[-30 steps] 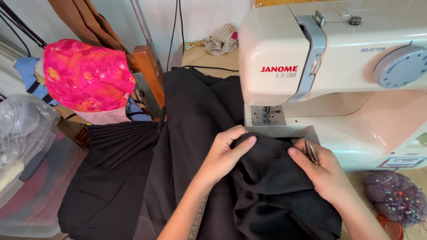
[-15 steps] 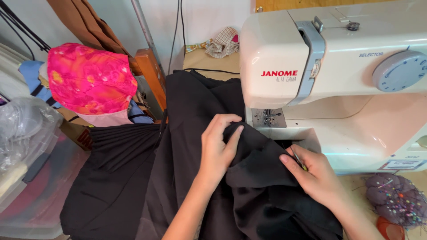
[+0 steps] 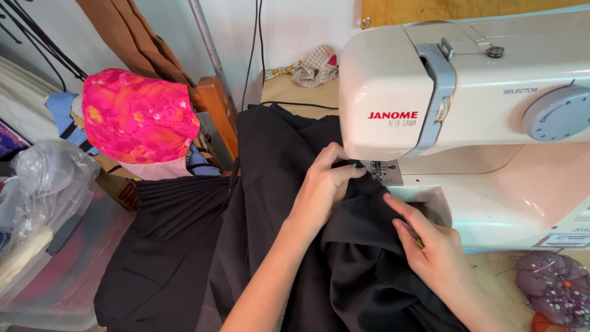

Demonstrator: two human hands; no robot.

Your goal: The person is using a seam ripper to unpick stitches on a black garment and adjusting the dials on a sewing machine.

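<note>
A large black fabric (image 3: 270, 203) lies draped over the table and off its left side. My left hand (image 3: 322, 187) pinches a fold of it right at the presser foot (image 3: 378, 171) of the white sewing machine (image 3: 467, 110). My right hand (image 3: 430, 243) presses flat on the black fabric in front of the machine's bed, with a thin dark tool tucked between its fingers. The needle area is partly hidden by my left fingers.
A pink and orange patterned cloth (image 3: 138, 120) sits on a stand at left. A clear plastic bin (image 3: 43, 246) with a bag stands at far left. A purple pincushion (image 3: 553, 286) lies at bottom right. A checked scrap (image 3: 316, 64) and cables are behind the machine.
Both hands have pushed the black fabric upward and toward the machine; my left hand now reaches the presser foot, and my right hand has followed behind it.
</note>
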